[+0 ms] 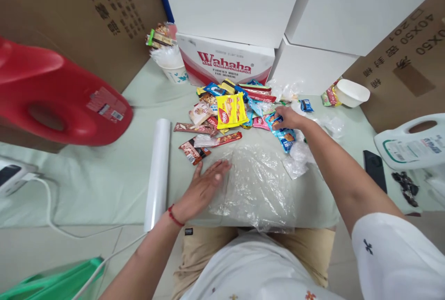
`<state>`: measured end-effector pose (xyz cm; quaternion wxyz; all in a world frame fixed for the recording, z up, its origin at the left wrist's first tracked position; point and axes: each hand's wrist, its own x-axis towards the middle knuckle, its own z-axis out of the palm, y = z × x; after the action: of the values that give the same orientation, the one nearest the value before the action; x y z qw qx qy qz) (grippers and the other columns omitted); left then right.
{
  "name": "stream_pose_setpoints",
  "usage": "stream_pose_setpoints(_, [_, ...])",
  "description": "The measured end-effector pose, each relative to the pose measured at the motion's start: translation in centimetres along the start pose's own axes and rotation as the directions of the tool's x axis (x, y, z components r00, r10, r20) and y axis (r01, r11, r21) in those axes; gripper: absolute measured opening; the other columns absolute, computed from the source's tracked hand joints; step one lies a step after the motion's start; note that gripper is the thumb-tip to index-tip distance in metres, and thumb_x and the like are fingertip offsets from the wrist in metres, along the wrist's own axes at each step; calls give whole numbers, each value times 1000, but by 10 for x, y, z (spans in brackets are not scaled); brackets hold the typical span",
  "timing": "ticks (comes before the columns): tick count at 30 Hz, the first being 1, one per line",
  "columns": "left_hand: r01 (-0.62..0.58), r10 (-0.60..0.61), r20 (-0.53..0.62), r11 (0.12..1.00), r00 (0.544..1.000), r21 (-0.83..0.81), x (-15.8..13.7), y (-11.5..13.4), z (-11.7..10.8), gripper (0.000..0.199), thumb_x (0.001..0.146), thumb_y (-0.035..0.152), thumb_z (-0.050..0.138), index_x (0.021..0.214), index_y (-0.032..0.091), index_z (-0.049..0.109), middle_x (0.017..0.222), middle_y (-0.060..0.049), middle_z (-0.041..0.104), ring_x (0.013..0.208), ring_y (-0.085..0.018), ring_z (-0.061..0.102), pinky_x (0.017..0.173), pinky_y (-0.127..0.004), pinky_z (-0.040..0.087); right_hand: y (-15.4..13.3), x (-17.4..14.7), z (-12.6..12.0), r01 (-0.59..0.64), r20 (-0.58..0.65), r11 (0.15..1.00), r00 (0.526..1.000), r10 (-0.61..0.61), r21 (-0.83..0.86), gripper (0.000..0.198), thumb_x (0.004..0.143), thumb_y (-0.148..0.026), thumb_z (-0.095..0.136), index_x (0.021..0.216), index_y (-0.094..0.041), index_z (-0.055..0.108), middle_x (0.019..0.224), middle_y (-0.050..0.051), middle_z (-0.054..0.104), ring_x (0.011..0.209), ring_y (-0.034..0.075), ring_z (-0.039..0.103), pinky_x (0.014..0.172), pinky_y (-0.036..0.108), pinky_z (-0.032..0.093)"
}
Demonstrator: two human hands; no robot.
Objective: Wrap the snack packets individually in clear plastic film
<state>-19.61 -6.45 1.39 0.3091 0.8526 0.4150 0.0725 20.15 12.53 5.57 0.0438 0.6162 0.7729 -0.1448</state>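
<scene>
A clear plastic bag [260, 188] lies flat on the cloth in front of me. My left hand [208, 181] rests palm down at its left edge, fingers spread and holding nothing. At the right side of a heap of wrapped snacks, my right hand [289, 118] has its fingers curled over a blue snack packet [287, 141]. The fingers partly hide that packet. A yellow snack packet [232, 111] tops the heap. Nearer my left hand are a brown snack packet [193, 150] and a thin red-wrapped bar [229, 139]. Crumpled clear plastic [301, 154] sits below my right wrist.
A white roll [158, 175] lies left of my left hand. Behind the heap stands a Wahaha carton [225, 61], with a paper cup [174, 70] beside it. A red jug [59, 91] is at left. Rightward are a white bowl [352, 92], phone [374, 170] and white jug [413, 144].
</scene>
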Motion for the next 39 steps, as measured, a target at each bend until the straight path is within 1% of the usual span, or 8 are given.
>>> stream_pose_setpoints(8, [32, -41, 51, 984, 998, 176, 7, 12, 8, 100, 78, 73, 70, 161, 28, 38, 172, -15, 22, 158, -42, 22, 121, -77, -2, -3, -51, -23, 14, -269, 999, 963, -4, 37, 25, 80, -33, 75, 98, -17, 68, 106, 11, 66, 94, 25, 59, 82, 34, 46])
stream_pose_setpoints(12, [22, -29, 66, 994, 997, 111, 9, 6, 2, 69, 99, 67, 41, 160, 34, 40, 171, -9, 29, 159, -35, 24, 124, -71, 0, -47, -107, -41, 62, -473, 899, 865, 169, 434, 32, 83, -48, 76, 95, -22, 61, 92, 4, 65, 81, 21, 59, 72, 32, 47])
stream_pose_setpoints(16, [101, -101, 26, 995, 995, 26, 11, 4, 3, 55, 109, 46, 15, 152, 41, 49, 168, -1, 36, 158, -27, 30, 126, -67, 3, -109, -143, 2, 32, -185, 685, 971, 152, 728, 39, 80, -54, 78, 91, -23, 59, 79, -1, 61, 69, 17, 57, 62, 28, 45])
stream_pose_setpoints(19, [84, -84, 23, 996, 996, 19, 11, 2, 5, 50, 108, 46, 26, 151, 40, 51, 168, -3, 36, 157, -29, 30, 124, -69, 0, -144, -151, 52, -28, -114, 772, 985, 129, 635, 24, 85, -39, 76, 93, -21, 62, 87, 2, 64, 77, 18, 60, 68, 29, 48])
stream_pose_setpoints(25, [56, -58, 40, 997, 998, 61, 10, 4, 4, 57, 97, 27, 45, 154, 34, 47, 170, -7, 31, 158, -33, 27, 122, -74, 2, -189, -186, 89, 35, -394, 980, 918, 47, 198, 26, 97, -34, 64, 119, -22, 69, 134, 17, 60, 120, 35, 51, 96, 49, 47])
stream_pose_setpoints(31, [57, -62, 65, 995, 996, 80, 11, 3, 3, 60, 96, 28, 47, 156, 34, 45, 171, -6, 28, 159, -32, 24, 123, -73, 0, -230, -208, 113, 108, -242, 988, 967, -79, 106, 19, 98, -40, 63, 100, -22, 72, 97, 11, 70, 100, 32, 56, 84, 46, 46])
stream_pose_setpoints(37, [29, -30, 36, 999, 999, 30, 12, -5, 2, 53, 101, 24, 35, 150, 32, 53, 168, -6, 37, 158, -28, 29, 125, -70, 3, -244, -231, 117, 632, -141, 768, 774, -618, 105, 10, 97, -25, 63, 90, -22, 70, 89, 4, 72, 90, 22, 60, 79, 35, 46])
stream_pose_setpoints(39, [53, -52, -25, 997, 998, 52, 10, 2, 0, 51, 98, 22, 41, 145, 31, 59, 167, -7, 38, 158, -31, 28, 124, -72, 9, -233, -232, 107, 574, -156, 798, 819, -553, 185, 15, 101, -25, 58, 94, -22, 71, 94, 4, 73, 90, 19, 63, 78, 31, 48])
